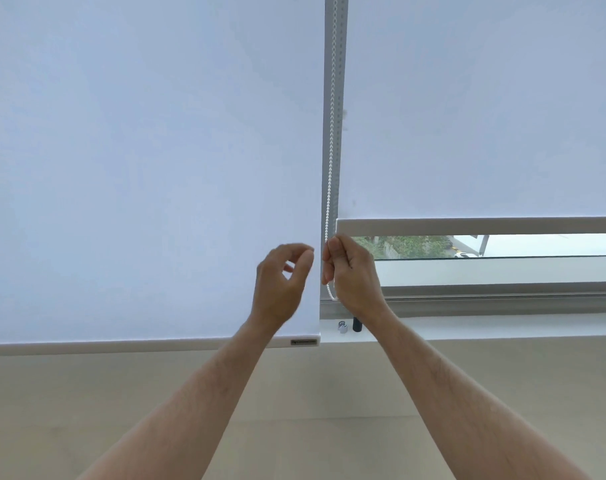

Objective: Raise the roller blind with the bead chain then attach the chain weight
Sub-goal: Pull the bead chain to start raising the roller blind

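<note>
Blind (485, 109) on the right is partly up, its bottom bar (478, 225) sitting a bit above the sill (502, 327) so a strip of window (433, 245) shows underneath with some greenery outside. Second blind (138, 150) on the left hangs much lower, bottom edge down below the sill line.

Chain (332, 133) runs down the narrow gap between the two blinds, white beads, both strands close together. Right hand (351, 271) is clenched around it just under the corner of the bottom bar, thumb on top, and a short loop of chain pokes out below the fist. Left hand (282, 282) is just beside it, apart from the chain, fingers loosely curled with thumb and fingertips near each other but gripping nothing as far as I can see.

On the sill right under the right wrist there are two small pieces: a pale clip-looking thing (343, 326) and a dark little cylinder (357, 324), standing side by side. Can't tell which one is the weight, they're too small to make out.
</note>
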Tool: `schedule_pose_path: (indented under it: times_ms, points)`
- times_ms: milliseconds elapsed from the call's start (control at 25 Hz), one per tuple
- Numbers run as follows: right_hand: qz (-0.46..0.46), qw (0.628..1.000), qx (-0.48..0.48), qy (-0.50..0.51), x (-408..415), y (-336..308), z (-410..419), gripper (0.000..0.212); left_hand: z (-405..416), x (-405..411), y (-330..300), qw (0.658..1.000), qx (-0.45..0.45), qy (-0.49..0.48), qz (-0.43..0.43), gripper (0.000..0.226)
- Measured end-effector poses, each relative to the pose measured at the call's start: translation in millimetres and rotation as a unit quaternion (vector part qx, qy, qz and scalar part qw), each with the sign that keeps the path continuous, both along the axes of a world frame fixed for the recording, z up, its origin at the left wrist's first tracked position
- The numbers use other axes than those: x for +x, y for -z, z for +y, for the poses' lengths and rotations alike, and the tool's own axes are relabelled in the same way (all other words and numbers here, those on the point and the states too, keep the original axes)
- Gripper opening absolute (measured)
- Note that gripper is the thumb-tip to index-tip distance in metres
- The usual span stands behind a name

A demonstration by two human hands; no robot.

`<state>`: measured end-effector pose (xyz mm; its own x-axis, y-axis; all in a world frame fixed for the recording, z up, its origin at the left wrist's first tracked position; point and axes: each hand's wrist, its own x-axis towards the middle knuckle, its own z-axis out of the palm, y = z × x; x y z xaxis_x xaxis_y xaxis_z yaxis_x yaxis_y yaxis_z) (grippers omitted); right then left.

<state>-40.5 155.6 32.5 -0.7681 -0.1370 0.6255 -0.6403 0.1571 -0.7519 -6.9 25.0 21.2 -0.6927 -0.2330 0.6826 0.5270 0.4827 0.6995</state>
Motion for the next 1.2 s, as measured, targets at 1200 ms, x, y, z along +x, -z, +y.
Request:
schedule_pose_path:
  times_ms: [1200]
  points:
    - [0.038, 0.99, -0.114, -0.073, -16.9, -87.6, -13.2, 0.025, 17.0, -4.1, 2.6, 0.998, -0.036, 0.044, -0.028, 0.018]
